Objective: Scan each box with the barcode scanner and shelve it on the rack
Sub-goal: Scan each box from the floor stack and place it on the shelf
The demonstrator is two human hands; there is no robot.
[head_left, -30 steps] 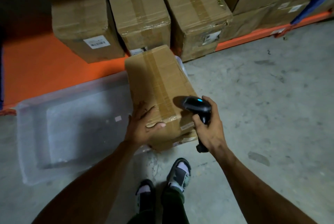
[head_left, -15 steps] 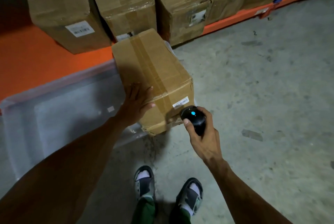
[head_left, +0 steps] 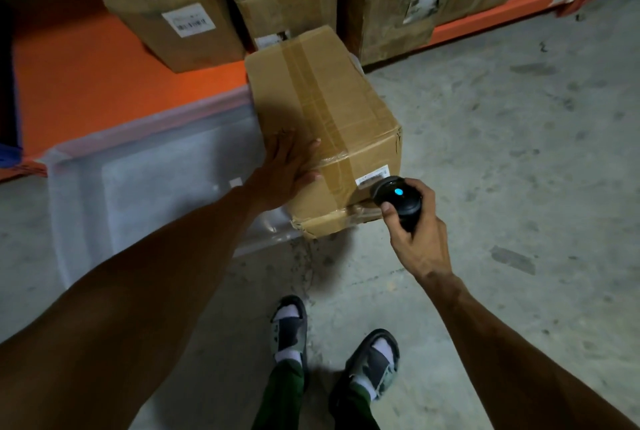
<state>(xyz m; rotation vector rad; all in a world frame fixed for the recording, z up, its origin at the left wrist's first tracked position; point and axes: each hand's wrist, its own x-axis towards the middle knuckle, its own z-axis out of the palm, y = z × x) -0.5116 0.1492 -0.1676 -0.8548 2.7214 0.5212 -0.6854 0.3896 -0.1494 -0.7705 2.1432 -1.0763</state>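
Just one view here, worn on the head and aimed steeply down and forward; the floor is seen from standing height, both forearms reaching in close below.

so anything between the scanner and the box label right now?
Nothing visible. The barcode scanner in the right hand points straight at the white label on the box near face, close up. The left hand rests on the box's left side, away from the label.
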